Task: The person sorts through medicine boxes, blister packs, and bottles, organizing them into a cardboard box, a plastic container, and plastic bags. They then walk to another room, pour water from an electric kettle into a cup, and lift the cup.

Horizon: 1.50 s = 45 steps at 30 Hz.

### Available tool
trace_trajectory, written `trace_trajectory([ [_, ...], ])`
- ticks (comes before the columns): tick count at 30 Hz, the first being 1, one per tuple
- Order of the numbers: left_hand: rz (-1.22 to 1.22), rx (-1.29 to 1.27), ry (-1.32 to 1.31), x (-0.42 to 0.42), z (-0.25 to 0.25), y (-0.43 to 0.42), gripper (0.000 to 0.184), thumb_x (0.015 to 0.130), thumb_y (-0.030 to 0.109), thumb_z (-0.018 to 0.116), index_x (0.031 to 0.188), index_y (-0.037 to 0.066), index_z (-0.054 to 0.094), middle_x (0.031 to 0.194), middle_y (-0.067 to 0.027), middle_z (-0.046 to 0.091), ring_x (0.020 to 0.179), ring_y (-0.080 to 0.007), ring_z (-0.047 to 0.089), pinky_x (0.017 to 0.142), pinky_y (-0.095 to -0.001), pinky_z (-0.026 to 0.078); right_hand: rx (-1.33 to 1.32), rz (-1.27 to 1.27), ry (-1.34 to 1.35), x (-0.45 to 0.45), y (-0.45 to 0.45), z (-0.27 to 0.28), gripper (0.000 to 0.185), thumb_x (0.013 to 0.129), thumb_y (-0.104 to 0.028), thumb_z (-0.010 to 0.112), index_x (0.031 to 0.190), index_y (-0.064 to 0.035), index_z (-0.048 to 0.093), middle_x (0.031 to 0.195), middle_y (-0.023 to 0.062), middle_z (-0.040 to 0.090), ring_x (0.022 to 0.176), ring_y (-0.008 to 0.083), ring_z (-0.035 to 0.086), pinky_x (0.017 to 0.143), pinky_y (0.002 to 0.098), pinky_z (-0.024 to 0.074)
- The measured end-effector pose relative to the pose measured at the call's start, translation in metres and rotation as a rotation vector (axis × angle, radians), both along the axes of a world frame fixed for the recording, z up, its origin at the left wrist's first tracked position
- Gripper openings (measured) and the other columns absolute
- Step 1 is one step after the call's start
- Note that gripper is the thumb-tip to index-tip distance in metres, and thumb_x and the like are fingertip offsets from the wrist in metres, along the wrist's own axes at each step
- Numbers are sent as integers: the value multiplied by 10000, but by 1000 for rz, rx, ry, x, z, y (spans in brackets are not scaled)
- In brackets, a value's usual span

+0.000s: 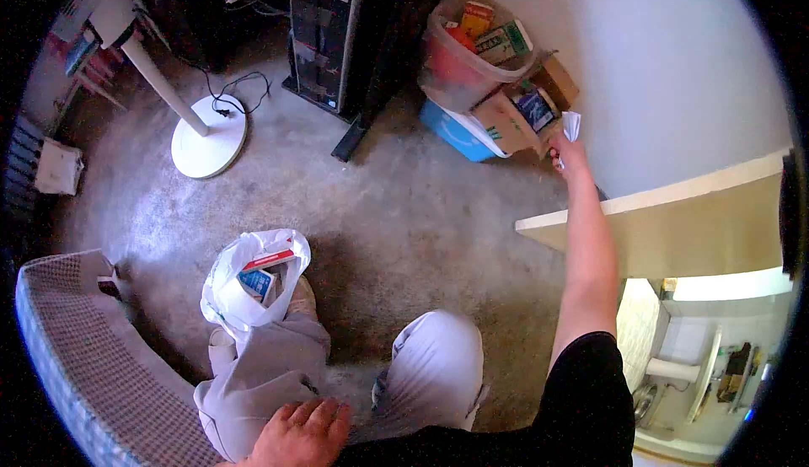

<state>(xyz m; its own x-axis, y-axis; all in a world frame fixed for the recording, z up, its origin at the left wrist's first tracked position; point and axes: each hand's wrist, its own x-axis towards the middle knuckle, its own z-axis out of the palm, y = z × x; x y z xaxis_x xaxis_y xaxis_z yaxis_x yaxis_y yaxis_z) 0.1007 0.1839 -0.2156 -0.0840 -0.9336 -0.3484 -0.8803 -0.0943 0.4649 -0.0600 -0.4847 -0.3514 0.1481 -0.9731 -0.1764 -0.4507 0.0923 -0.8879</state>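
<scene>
My right arm stretches out to the far right, and my right hand (570, 155) is closed around a folded white paper (572, 125). That hand is beside an open cardboard box (507, 123) with a dark blue packet (535, 110) in it. My left hand (302, 433) lies flat on my left thigh with nothing in it. In front of my left leg, over the foot, stands an open white plastic bag (223, 286). Inside it are a red and white box (270, 260) and a blue and white box (256, 282).
A clear plastic bin (438, 92) with several small boxes rests on a blue container (455, 134). A computer tower (318, 45) and a white round stand base (198, 159) with a cable are further back. A checked couch (93, 357) lines the left; a door edge (657, 204) juts in right.
</scene>
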Motion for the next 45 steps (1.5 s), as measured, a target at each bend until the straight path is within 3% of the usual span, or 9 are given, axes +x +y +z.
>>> trace_trajectory([
  [8,3,19,9,7,12,0,467,848,228,514,1290,81,541,1244,-118,574,1098,-267,594,881,-377,496,71,-258,-395,4,83,-42,167,940,-264,605,946,-98,584,679,-37,491,502,56,446,352,199,301],
  [18,-22,29,-2,5,12,-9,472,851,220,501,1287,40,529,1202,-125,593,1079,-252,605,883,-362,495,587,923,254,190,374,-151,508,812,-344,753,1203,-65,588,859,-7,624,703,61,596,506,196,423],
  [19,-9,18,2,2,10,-9,469,854,223,497,1284,38,530,1196,-127,595,1076,-253,607,883,-360,495,550,1007,249,210,395,-143,583,808,-324,751,1270,-39,539,890,48,652,779,147,643,610,284,510],
  [20,5,8,-1,-3,6,-5,466,857,227,494,1281,36,531,1190,-129,596,1072,-254,608,882,-359,495,-154,1050,251,217,417,-207,657,787,-320,771,1295,-5,499,974,138,663,925,266,653,796,374,530],
  [21,19,5,-3,-4,4,-3,464,861,230,490,1278,34,531,1184,-131,598,1068,-256,610,881,-357,495,-333,1089,270,228,436,-187,711,757,-319,797,1299,19,486,1088,209,635,1038,345,617,918,392,490],
  [26,21,36,-4,-2,6,-3,449,871,243,479,1264,33,536,1178,-131,600,1092,-266,602,903,-365,484,-93,1223,-191,256,509,-135,542,741,-224,784,1195,-15,573,1116,189,631,1034,345,614,897,418,493],
  [36,35,6,28,2,5,0,436,868,237,483,1250,34,541,1159,-119,611,1084,-256,608,916,-356,480,-69,1328,671,221,483,-219,371,793,-160,636,1146,-81,557,1095,178,640,1061,365,601,892,481,487],
  [40,7,12,20,5,8,-2,434,872,234,479,1248,26,539,1144,-124,614,1068,-249,612,905,-353,482,-182,1195,428,227,480,-229,268,785,-182,659,1032,-81,633,966,163,673,965,357,648,770,468,511],
  [45,18,2,21,4,9,-1,438,871,237,477,1250,25,539,1141,-130,614,1062,-247,612,911,-354,478,414,1199,-120,264,490,-110,273,811,-186,680,1052,-58,664,858,78,704,840,235,670,741,374,520],
])
